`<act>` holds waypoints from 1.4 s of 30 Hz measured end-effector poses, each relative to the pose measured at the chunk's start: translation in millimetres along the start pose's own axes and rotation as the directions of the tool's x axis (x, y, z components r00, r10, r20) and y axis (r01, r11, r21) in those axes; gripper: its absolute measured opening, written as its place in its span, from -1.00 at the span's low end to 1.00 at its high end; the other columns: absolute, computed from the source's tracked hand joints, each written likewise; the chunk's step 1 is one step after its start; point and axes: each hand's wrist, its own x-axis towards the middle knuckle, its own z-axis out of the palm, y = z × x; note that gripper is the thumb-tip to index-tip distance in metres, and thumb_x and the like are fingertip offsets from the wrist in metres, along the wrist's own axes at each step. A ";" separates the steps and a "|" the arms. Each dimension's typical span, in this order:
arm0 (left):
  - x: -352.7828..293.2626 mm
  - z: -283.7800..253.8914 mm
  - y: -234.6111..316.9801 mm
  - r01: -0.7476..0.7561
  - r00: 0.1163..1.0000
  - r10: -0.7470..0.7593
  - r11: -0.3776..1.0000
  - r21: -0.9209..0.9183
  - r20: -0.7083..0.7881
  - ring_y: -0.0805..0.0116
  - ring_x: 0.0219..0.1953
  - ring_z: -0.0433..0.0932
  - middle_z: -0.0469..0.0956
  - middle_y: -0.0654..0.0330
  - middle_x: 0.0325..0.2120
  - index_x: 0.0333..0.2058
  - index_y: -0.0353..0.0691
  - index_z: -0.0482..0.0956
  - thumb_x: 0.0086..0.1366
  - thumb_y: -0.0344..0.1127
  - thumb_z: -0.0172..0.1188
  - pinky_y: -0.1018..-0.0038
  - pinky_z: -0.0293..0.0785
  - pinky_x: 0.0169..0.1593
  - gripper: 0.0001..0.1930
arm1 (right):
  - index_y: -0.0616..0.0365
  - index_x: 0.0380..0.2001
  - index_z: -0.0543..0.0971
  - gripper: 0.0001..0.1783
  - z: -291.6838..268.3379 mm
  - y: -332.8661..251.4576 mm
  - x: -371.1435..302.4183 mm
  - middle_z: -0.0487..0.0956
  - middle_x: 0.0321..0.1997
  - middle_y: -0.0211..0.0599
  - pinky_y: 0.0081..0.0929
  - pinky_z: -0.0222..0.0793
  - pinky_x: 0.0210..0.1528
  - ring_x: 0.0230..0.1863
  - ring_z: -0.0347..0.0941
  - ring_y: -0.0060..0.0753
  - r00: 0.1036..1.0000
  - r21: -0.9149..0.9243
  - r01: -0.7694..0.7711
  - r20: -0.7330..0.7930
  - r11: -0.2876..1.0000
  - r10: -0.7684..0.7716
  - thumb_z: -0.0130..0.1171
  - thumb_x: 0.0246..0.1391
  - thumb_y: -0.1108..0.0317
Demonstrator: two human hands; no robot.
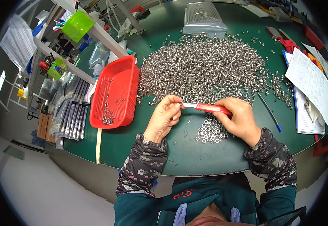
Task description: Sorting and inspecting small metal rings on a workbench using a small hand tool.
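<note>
Between the thumb and fingers of my left hand [166, 117] is a small metal ring [180, 103]. My right hand [238, 117] grips the red handle of a utility knife [213, 108], whose blade points left and meets the ring or comes very close to it. Just beyond both hands spreads a large heap of small shiny metal rings [201, 67]. A smaller group of rings [212, 130], many with their round openings facing up, lies on the green table [186, 158] below the knife and beside my right hand.
To the left stands a red plastic basket [115, 94] with several metal pieces inside. A blue-tipped pen [271, 115] and papers on a clipboard [309, 83] lie at the right. Bagged parts [204, 17] rest behind the heap, and more bagged pieces [71, 109] are stacked far left.
</note>
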 end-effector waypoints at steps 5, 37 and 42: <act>-0.6 1.0 -0.2 0.000 1.000 0.000 1.000 0.002 -0.002 0.69 -0.66 0.16 0.37 0.25 -0.47 -0.28 -0.25 0.32 0.17 -0.43 -0.03 0.83 0.00 -0.73 -0.87 | 0.19 -0.51 0.48 -0.82 -0.8 -2.0 -0.1 0.42 -0.63 -0.23 -0.39 0.27 -0.53 -0.57 0.38 -0.21 1.000 0.005 -0.015 0.027 1.000 0.015 0.16 -0.23 0.33; 0.7 1.5 -1.7 0.012 1.000 -0.015 0.990 -0.143 -0.019 0.68 -0.66 0.18 0.37 0.25 -0.49 -0.28 -0.24 0.36 0.19 -0.44 -0.07 0.82 0.03 -0.75 -0.88 | 0.20 -0.50 0.48 -0.80 2.6 3.1 -0.9 0.46 -0.59 -0.21 -0.40 0.28 -0.52 -0.55 0.41 -0.21 1.000 0.031 -0.028 -0.001 0.999 0.028 0.15 -0.21 0.31; 1.0 -0.8 -4.6 0.009 1.000 -0.012 0.993 -0.116 -0.022 0.66 -0.67 0.15 0.36 0.24 -0.48 -0.28 -0.23 0.36 0.21 -0.43 -0.10 0.81 0.02 -0.74 -0.88 | 0.20 -0.50 0.48 -0.80 0.9 0.7 -1.0 0.46 -0.59 -0.21 -0.40 0.29 -0.53 -0.54 0.41 -0.20 0.998 0.013 -0.048 0.031 0.999 0.048 0.15 -0.21 0.30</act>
